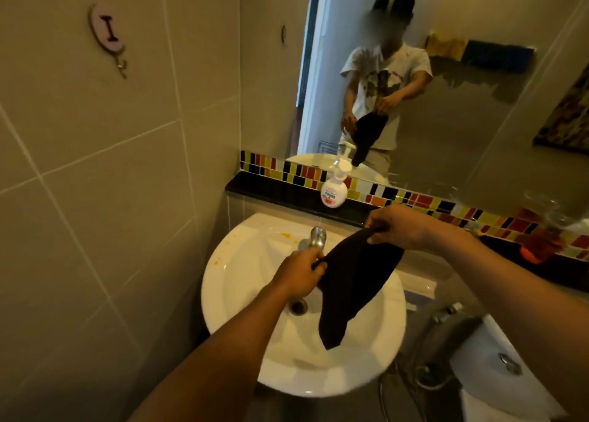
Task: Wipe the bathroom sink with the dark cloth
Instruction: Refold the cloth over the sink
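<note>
Your left hand (pixel 301 270) pinches one top corner of the cloth (pixel 352 283) and your right hand (pixel 398 225) grips the other, so it hangs stretched between them above the sink (pixel 242 297), its lower tip dangling over the front of the bowl without touching. The tap (pixel 317 238) sits just behind your left hand. Orange flecks (small ones) dot the back left rim. The soap bottle (pixel 334 187) stands on the ledge (pixel 271 187), well apart.
</note>
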`<state>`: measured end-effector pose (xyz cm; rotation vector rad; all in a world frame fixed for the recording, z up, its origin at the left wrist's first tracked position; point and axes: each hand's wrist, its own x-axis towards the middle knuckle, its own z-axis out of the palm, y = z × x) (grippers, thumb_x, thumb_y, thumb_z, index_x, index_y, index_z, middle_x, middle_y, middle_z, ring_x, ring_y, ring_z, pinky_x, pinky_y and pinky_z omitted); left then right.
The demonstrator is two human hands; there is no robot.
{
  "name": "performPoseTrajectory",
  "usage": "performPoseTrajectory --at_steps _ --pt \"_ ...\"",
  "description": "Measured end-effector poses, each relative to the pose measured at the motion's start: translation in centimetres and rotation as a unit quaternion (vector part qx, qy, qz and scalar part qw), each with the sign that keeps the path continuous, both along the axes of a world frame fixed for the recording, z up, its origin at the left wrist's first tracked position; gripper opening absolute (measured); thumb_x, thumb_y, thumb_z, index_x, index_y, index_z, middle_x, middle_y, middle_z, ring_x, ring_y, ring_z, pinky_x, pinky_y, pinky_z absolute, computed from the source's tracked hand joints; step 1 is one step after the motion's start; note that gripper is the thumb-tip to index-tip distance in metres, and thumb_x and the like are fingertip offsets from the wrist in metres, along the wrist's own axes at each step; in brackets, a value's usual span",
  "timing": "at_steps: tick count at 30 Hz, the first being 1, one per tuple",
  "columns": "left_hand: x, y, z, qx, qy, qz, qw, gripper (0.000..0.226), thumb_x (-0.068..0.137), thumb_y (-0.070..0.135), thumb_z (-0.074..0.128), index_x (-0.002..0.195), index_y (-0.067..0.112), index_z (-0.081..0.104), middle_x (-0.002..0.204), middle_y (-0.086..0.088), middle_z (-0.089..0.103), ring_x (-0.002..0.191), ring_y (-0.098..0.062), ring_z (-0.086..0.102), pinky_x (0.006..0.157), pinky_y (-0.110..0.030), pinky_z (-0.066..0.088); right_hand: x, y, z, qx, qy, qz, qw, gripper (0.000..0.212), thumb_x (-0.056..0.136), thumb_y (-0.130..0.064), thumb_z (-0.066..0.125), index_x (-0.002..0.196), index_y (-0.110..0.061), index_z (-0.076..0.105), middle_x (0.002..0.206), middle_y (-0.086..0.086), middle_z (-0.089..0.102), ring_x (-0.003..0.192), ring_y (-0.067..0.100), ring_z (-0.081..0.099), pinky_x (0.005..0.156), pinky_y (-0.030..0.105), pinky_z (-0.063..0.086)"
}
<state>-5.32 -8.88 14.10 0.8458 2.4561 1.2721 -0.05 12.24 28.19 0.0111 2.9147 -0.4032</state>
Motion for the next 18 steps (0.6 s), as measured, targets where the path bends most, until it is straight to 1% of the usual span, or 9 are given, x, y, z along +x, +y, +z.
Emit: performPoseTrajectory --at_steps 3,5,7,9,10,13,14,16,18 --pt "-1.6 -3.7 0.4 -0.020 0.018 0.017 1.000 0.014 0.095 0.030 0.050 0.101 0.020 0.059 0.095 -0.005 0.066 0.088 -0.021 0.062 0.078 -0.039 0.053 -0.9 -0.5 -1.2 0.078 -0.049 -0.010 0.996 0.017 0.086 -0.032 0.067 0.102 -0.029 0.061 0.100 -0.006 0.058 0.092 0.013 0.056 0.077 0.028 0.048" --pt "-2.5 -6.0 0.6 -0.042 0.029 0.021 0.998 0.015 0.095 0.030 0.051 0.099 0.018 0.060 0.096 -0.006 0.067 0.088 -0.022 0.062 0.078 -0.040 0.053 -1.4 -1.6 -2.9 0.111 -0.075 -0.008 0.991 0.022 0.086 -0.034 0.065 0.107 -0.028 0.060 0.104 -0.004 0.057 0.094 0.013 0.055 0.078 0.028 0.047" --pt "-3.1 -7.9 0.4 -0.071 0.031 0.020 0.997 0.015 0.095 0.031 0.051 0.099 0.020 0.061 0.099 -0.004 0.067 0.090 -0.021 0.062 0.078 -0.039 0.052 -1.6 -3.0 -5.1 0.138 -0.084 0.003 0.987 0.025 0.087 -0.033 0.065 0.111 -0.027 0.060 0.111 0.000 0.059 0.098 0.016 0.055 0.084 0.031 0.049" --pt "-3.4 -9.6 0.1 -0.092 0.025 0.026 0.995 0.013 0.095 0.031 0.051 0.099 0.024 0.061 0.098 0.000 0.065 0.091 -0.018 0.060 0.075 -0.032 0.049 -1.8 -4.4 -7.3 0.149 -0.091 0.012 0.985 0.026 0.087 -0.030 0.063 0.112 -0.026 0.060 0.115 0.003 0.060 0.102 0.019 0.057 0.085 0.031 0.048" --pt "-3.6 -10.5 0.0 -0.100 0.021 0.031 0.994 0.012 0.095 0.031 0.051 0.099 0.025 0.061 0.096 0.002 0.064 0.091 -0.017 0.059 0.074 -0.030 0.047 -1.9 -4.9 -8.0 0.155 -0.095 0.014 0.983 0.026 0.088 -0.027 0.062 0.114 -0.025 0.060 0.116 0.004 0.060 0.103 0.020 0.058 0.081 0.029 0.047" --pt "-4.1 -12.8 0.1 -0.119 0.004 0.038 0.992 0.012 0.095 0.029 0.052 0.098 0.025 0.063 0.096 0.002 0.063 0.092 -0.018 0.059 0.079 -0.033 0.048 -2.6 -5.9 -8.8 0.168 -0.103 0.020 0.980 0.030 0.087 -0.024 0.059 0.117 -0.026 0.060 0.118 0.005 0.058 0.105 0.023 0.058 0.070 0.026 0.040" --pt "-4.3 -13.5 0.3 -0.123 -0.002 0.038 0.992 0.013 0.095 0.029 0.052 0.099 0.025 0.063 0.097 0.002 0.062 0.093 -0.018 0.059 0.081 -0.034 0.049 -3.0 -6.2 -8.8 0.161 -0.100 0.021 0.982 0.031 0.087 -0.024 0.059 0.118 -0.026 0.060 0.117 0.005 0.059 0.104 0.023 0.058 0.070 0.027 0.042" --pt "-4.9 -14.6 0.7 -0.126 -0.015 0.042 0.991 0.013 0.095 0.027 0.052 0.101 0.023 0.063 0.100 0.001 0.062 0.095 -0.017 0.058 0.084 -0.034 0.048 -3.6 -6.8 -8.8 0.144 -0.088 0.021 0.985 0.034 0.086 -0.025 0.060 0.120 -0.026 0.059 0.116 0.006 0.060 0.102 0.023 0.058 0.077 0.030 0.048" --pt "-5.5 -15.7 1.0 -0.134 -0.022 0.058 0.989 0.015 0.095 0.027 0.053 0.103 0.022 0.063 0.104 -0.002 0.062 0.098 -0.018 0.059 0.088 -0.036 0.049 -4.1 -7.0 -8.7 0.142 -0.086 0.025 0.986 0.035 0.087 -0.026 0.058 0.122 -0.026 0.058 0.117 0.006 0.061 0.101 0.023 0.059 0.081 0.031 0.048"
